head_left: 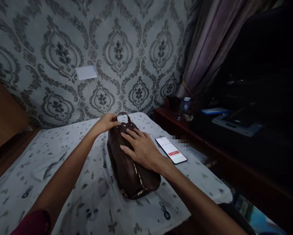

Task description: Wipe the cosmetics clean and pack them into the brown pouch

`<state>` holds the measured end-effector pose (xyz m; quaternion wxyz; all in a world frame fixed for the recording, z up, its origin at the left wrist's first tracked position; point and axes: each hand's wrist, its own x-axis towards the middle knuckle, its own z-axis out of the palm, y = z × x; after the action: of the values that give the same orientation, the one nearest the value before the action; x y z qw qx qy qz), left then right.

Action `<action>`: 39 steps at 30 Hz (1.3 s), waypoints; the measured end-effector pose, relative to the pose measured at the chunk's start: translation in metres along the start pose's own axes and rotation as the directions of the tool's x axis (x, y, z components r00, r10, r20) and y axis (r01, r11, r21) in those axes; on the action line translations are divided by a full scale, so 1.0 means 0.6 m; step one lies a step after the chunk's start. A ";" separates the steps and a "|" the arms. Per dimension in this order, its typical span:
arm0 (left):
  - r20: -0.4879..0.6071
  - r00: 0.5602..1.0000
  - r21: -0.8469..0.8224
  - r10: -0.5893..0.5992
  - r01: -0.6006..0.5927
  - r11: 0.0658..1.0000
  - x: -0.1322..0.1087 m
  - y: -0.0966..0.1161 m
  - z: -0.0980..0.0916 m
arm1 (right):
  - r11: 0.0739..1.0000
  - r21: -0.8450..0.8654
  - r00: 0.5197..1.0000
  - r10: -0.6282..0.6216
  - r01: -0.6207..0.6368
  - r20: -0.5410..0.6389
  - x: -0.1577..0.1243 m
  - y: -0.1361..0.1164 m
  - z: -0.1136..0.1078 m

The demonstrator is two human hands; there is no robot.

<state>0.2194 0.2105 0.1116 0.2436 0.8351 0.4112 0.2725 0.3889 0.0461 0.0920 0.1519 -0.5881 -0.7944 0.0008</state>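
Note:
A dark brown leather bag (124, 166) with a looped handle at its far end and gold zips lies on a white patterned cloth (87, 182). My left hand (106, 123) is at the bag's far left corner beside the handle, its fingers bent and partly hidden; what they grip, if anything, cannot be made out. Spread flat across the top of the bag is my right hand (141, 148), fingers apart and holding nothing. Just right of that hand, a phone (171, 150) with a lit screen rests on the cloth.
Behind the cloth stands a patterned wall (119, 49) with a white switch plate (86, 72). On the right, a dark red wooden ledge (166, 119) carries a clear bottle (186, 103) and small items. A brown wooden panel (7, 111) is at the left.

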 end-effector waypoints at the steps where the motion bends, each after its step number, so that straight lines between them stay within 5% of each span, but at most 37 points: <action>1: 0.001 1.000 0.012 0.002 -0.002 1.000 -0.002 0.001 0.002 | 1.000 -0.004 1.000 -0.002 0.002 -0.004 0.000 0.000 0.001; 12: -0.217 0.975 0.202 0.054 -0.009 0.979 -0.041 0.037 0.026 | 1.000 -0.007 1.000 -0.004 0.004 -0.023 -0.007 0.000 0.003; 29: -0.075 0.997 -0.114 -0.002 -0.007 0.993 -0.042 0.023 0.028 | 0.999 -0.032 1.000 0.003 -0.004 -0.011 -0.003 -0.003 0.003; 39: -0.014 0.998 -0.103 -0.054 0.052 0.993 0.013 0.052 0.054 | 0.998 -0.065 0.999 0.017 -0.020 -0.052 -0.022 -0.010 0.002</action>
<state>0.2618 0.1937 0.1096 0.2897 0.8079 0.4208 0.2936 0.3861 0.0324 0.0886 0.1528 -0.5999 -0.7844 -0.0391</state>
